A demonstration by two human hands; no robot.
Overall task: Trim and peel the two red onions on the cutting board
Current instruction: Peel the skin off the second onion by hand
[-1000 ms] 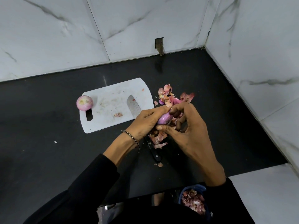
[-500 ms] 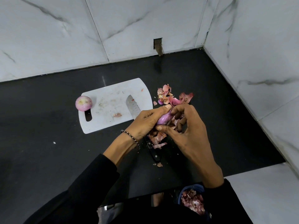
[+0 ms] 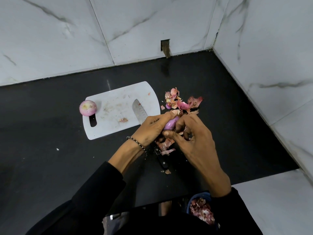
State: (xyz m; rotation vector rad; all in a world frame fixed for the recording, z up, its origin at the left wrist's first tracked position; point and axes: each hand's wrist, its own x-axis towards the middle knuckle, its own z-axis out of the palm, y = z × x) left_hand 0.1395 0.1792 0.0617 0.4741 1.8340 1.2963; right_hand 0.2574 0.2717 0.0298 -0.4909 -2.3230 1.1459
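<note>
A peeled red onion [image 3: 88, 107] sits at the left end of the white cutting board [image 3: 116, 106], over its corner. My left hand [image 3: 152, 128] grips a second onion [image 3: 170, 125], smooth and purple, above the black counter just right of the board. My right hand [image 3: 193, 139] closes in on the same onion from the right, with thumb and fingers curled against its side. A knife lies under my hands: its blade [image 3: 139, 112] rests on the board and its black handle [image 3: 161, 159] points toward me. Most of the held onion is hidden by my fingers.
Loose pink onion skins [image 3: 181, 102] lie on the black counter [image 3: 50, 163] beyond my hands, and more [image 3: 166, 146] lie beneath them. A blue container [image 3: 201, 209] of peels sits below the counter's front edge. Marble walls close the back and right sides.
Both hands stay on the onion in about the same spot. The fingers of my right hand have shifted slightly on its side.
</note>
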